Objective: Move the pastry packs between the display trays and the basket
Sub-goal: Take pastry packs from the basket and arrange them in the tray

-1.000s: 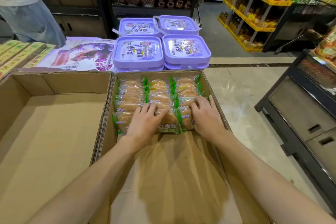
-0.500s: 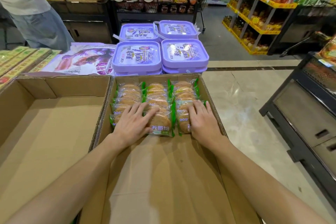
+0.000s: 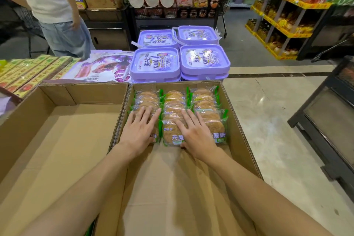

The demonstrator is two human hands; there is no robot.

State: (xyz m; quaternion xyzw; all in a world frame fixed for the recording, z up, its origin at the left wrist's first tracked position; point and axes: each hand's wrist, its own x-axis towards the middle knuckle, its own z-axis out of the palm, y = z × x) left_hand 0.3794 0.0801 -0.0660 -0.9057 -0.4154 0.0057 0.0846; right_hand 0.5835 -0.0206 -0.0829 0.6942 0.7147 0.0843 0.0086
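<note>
A: Brown corrugated cardboard display tray, seen from the head camera: green-edged clear pastry packs lie in three rows at its far end.

B: And the hands?

A: Left hand lies flat, fingers spread, on the left row; right hand flat across the middle and right rows. Neither grips.

B: Orientation?

A: Rows run away from the person; labels face up, text toward the near edge. I'd press evenly, keeping rows straight.

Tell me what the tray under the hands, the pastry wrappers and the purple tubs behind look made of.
Tray: corrugated cardboard, matte brown; fluting shows along its left edge. Pastry wrappers: clear glossy plastic film with green printed edges, pastries visible through it. Purple tubs: apparently rigid moulded plastic, smooth lids catching glare.
</note>
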